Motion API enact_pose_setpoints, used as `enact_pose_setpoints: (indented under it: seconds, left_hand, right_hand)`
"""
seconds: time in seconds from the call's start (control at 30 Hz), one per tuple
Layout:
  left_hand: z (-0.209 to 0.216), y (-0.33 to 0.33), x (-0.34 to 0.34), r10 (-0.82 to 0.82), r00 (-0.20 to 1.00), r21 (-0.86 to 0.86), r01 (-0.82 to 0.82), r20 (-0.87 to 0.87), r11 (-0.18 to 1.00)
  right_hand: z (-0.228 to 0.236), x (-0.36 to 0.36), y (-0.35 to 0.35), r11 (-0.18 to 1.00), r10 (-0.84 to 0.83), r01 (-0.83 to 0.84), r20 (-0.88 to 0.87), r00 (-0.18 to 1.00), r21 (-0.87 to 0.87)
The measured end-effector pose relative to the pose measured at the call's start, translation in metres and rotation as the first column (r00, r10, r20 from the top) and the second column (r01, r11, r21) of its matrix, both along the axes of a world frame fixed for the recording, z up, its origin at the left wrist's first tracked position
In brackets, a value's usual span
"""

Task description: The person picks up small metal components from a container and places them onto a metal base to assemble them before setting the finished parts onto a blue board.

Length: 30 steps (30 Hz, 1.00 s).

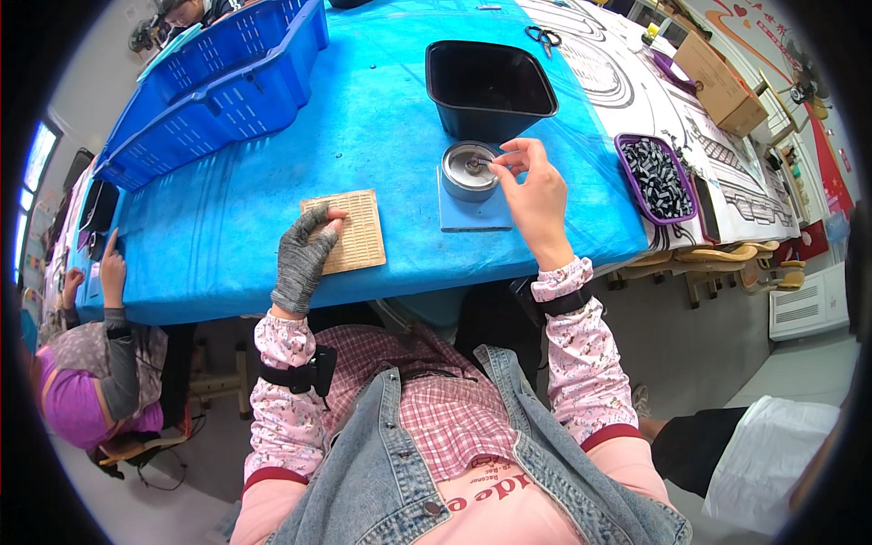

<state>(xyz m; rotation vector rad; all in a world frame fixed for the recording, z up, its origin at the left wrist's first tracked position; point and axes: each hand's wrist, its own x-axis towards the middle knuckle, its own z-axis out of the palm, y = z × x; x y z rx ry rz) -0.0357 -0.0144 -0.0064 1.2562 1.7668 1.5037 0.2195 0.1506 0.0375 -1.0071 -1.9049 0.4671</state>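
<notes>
My left hand (pixel 304 259), in a grey glove with bare fingertips, rests over the left side of a tan board (pixel 359 241) covered in rows of small slots. Its thumb and forefinger come together in a pinch above the board; anything between them is too small to tell. Further right, my right hand (pixel 534 193) is bare and reaches over a round metal dish (pixel 469 186). Thumb and forefinger are pinched at the dish's inside, by a small dark piece I cannot name. Under the dish lies a flat blue block (pixel 459 219).
Behind the dish stands a black plastic bin (pixel 490 113). A large blue crate (pixel 213 118) fills the far left. On the right is a purple basket (pixel 658 218) of small dark and grey pieces. Scissors (pixel 544 39) lie at the back. Another person's hand (pixel 113 272) is at left.
</notes>
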Motion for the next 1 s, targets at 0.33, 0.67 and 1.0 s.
enact_pose_setpoints:
  seconds: [0.33, 0.67, 1.0]
  left_hand:
    - [0.006, -0.001, 0.003, 0.005, 1.0, -0.01, -0.005, -0.009, 1.0]
    - [0.004, 0.0, 0.003, -0.016, 1.0, 0.001, 0.016, -0.022, 1.0]
    - [0.065, 0.026, 0.095, -0.296, 0.922, -0.034, 0.297, -0.25, 0.954]
  right_hand:
    - [0.001, -0.001, 0.0, 1.0, 0.001, -0.001, -0.017, 1.0, 0.002]
    - [-0.006, 0.012, -0.003, 0.99, 0.058, -0.076, -0.154, 0.986, -0.117]
    - [-0.024, 0.062, -0.01, 0.86, 0.167, -0.176, -0.061, 0.984, -0.478]
